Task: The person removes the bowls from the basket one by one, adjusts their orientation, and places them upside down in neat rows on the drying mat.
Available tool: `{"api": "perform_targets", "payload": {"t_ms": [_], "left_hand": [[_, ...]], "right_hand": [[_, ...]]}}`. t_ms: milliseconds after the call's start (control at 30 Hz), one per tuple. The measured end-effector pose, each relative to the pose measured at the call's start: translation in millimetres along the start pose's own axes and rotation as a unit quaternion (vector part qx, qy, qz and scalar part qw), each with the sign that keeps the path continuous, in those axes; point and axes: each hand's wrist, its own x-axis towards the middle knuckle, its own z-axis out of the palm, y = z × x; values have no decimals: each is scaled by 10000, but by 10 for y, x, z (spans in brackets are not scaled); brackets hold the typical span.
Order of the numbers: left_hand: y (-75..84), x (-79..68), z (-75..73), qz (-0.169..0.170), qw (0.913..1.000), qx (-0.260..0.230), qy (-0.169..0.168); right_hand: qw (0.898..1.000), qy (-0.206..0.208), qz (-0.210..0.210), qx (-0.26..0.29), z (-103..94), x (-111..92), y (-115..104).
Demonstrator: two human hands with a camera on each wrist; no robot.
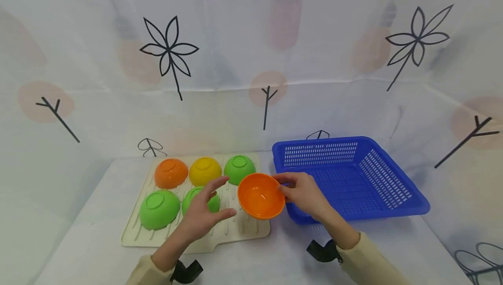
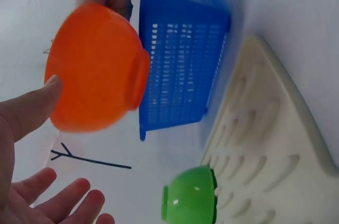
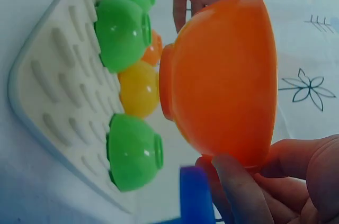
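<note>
An orange bowl [image 1: 261, 196] is held up, its hollow side towards the head camera, above the right part of the cream drying rack [image 1: 251, 228]. My right hand [image 1: 302, 193] pinches its right rim between thumb and fingers. To the left of the bowl, my left hand [image 1: 204, 215] is spread with thumb and fingers apart, holding nothing. On the rack, upside down, sit another orange bowl [image 1: 170, 173], a yellow bowl [image 1: 205, 171] and several green bowls [image 1: 159, 209]. One green bowl [image 1: 201, 200] is partly hidden behind my left hand.
A blue plastic basket [image 1: 353, 176] with slotted walls stands on the right, close behind my right hand. White patterned cloth [image 1: 220, 115] hangs behind the table and covers its top. Each wrist wears a black strap [image 1: 324, 251].
</note>
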Motion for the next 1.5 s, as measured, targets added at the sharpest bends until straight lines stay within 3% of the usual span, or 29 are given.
{"api": "perform_targets", "payload": {"t_ms": [233,533,833,1033,1333,1500], "left_hand": [[26,7,95,39,9977,-581,-355],[-4,12,186,-147,9931,-905,-728],[-1,6,200,-335,9909,-1140,-628],[-17,10,173,-152,9901,-1238,-641],[-125,41,132,423,9865,-1423,-693],[-211,63,123,380,9825,-1722,-599]], "right_hand": [[9998,172,-11,142,138,-5,6],[9987,435,-81,257,281,-15,32],[9966,594,-357,438,365,-44,44],[9951,607,-408,669,395,-63,31],[9921,844,-580,727,457,-126,39],[9885,887,-581,1079,463,-156,21]]}}
